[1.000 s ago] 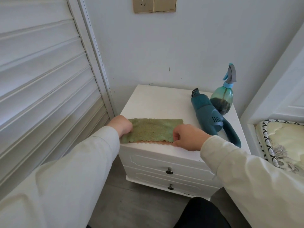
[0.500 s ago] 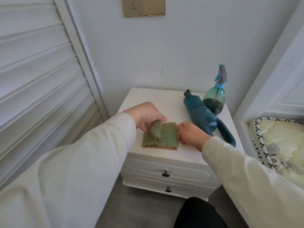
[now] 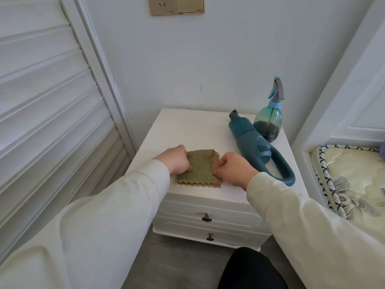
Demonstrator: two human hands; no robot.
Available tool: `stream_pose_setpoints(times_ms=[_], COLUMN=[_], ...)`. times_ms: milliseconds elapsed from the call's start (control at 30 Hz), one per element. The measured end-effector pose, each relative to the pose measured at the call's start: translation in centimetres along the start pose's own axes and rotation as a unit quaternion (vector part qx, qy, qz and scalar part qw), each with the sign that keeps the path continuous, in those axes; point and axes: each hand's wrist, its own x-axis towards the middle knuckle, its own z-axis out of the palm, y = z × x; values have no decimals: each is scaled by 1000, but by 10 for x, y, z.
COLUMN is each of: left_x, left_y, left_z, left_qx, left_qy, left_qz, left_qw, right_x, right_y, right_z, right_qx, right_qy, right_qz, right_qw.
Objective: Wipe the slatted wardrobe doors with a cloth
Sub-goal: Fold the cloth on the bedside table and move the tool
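White nightstand [image 3: 187, 130], folded cloth [image 3: 198, 167] between left hand [image 3: 177, 159], right hand [image 3: 235, 167]

The back and left of the nightstand [image 3: 187, 126] top are left bare, so a reach past the folded cloth [image 3: 198, 166] toward the wall is unhindered. The right side is taken up by the handheld vacuum [image 3: 256, 146], laid diagonally, with the spray bottle [image 3: 268, 122] stood upright just behind it, touching or nearly so. The cloth is flanked by the left hand [image 3: 177, 160] and right hand [image 3: 233, 170]. Leftward, passage is bounded by the slatted wardrobe door [image 3: 52, 101]; rightward, by the bed [image 3: 354, 180].
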Motion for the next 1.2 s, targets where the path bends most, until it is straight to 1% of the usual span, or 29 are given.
stream_pose_setpoints(times_ms=[67,133,200,267,300,333,367,400,467,533,600,767,867,933,1033,1100,1200], left_x=[1,3,4,5,6,6,7,7,8,9,10,20,30,40,56,70,85], left_y=[1,4,9,16,21,28,33,40,53,62,65,47,38,32,24,18,11], left_z=[0,-3,-7,-12,-14,-16,-18,-20,-21,-20,-19,-29,-40,-47,-52,-55,-64], left_qx=[42,49,38,25,18,9,-1,-8,-19,-18,-12,-46,-41,0,70,95,121], left_qy=[6,16,34,54,63,72,77,82,86,83,76,40,54,64,58,62,90], left_qz=[14,24,26,31,35,40,46,57,81,98,108,149,165,154,123,107,89], left_qw=[999,998,998,998,997,997,996,995,993,992,991,987,984,986,988,988,985], right_x=[-2,-5,-10,-14,-16,-16,-15,-16,-17,-14,-11,10,35,52,75,90,105], right_y=[-1,-3,-4,-4,-2,3,7,11,18,21,23,6,-12,-22,-37,-47,-61], right_z=[-1,-6,-17,-34,-42,-50,-55,-59,-59,-54,-49,-41,-38,-36,-32,-29,-29], right_qx=[-18,-31,-19,-23,-51,-92,-129,-147,-139,-125,-114,-178,-191,-208,-229,-263,-300], right_qy=[0,28,98,196,243,266,259,231,175,165,183,151,126,115,105,102,98], right_qz=[-4,-13,-24,-14,5,34,70,102,125,104,77,-18,-47,-54,-69,-84,-95], right_qw=[1000,999,995,980,969,959,955,956,967,973,973,972,972,970,965,956,944])
